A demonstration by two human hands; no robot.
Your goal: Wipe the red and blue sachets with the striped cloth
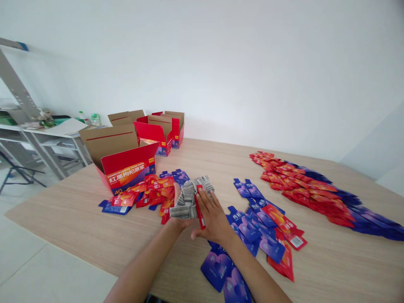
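Observation:
My left hand grips a fanned stack of pouches, seen from their striped silver backs, above the wooden table. My right hand presses flat against that stack with its fingers stretched out, and a red pouch stands on edge under its thumb. Just left of the hands lies a heap of red pouches with a few blue ones. Blue pouches and a few red ones are scattered to the right of my right forearm.
An open red carton stands at the table's left, with two more open red cartons behind it. A long row of red and blue pouches runs along the right side. Grey shelving stands beyond the left edge.

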